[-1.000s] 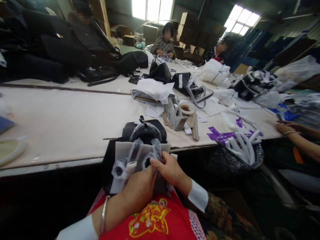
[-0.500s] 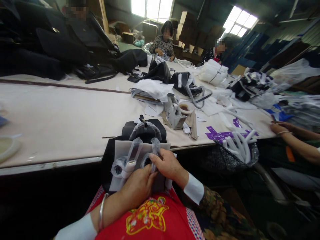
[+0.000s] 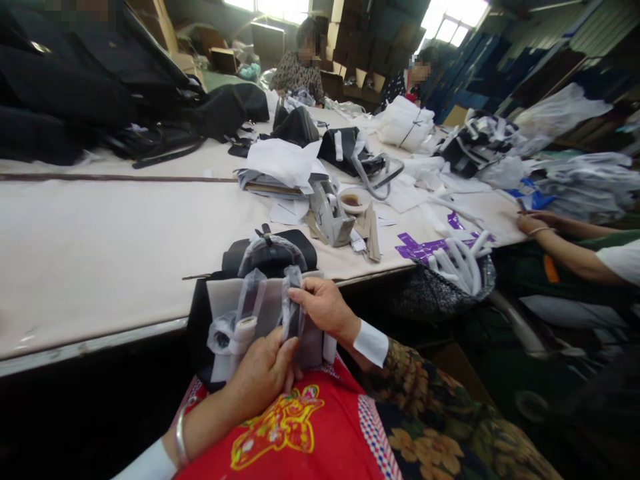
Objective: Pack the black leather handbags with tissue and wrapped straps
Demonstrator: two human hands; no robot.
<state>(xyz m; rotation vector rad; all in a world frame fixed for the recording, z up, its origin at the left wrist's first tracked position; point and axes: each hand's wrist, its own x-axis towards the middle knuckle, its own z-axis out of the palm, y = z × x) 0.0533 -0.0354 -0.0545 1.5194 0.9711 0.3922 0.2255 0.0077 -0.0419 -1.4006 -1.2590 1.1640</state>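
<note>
A black handbag leans at the table edge in front of me, with a pale grey sheet over its side and a wrapped top handle. On the sheet lie strap parts in clear plastic; the left one is a wrapped strap with a white foam roll beside it. My right hand pinches the upper part of the other plastic-wrapped strap. My left hand closes its fingers on the lower end of that strap, its fingertips partly hidden.
Right of the bag stand a tape dispenser, a tape roll and cardboard strips. A mesh bag of white foam rods hangs at the edge. Black bags pile up at left. A co-worker's hands are at right.
The view has shifted, moving the scene left. The right strap, coiled near my fingers before, is now drawn out straighter between my two hands.
</note>
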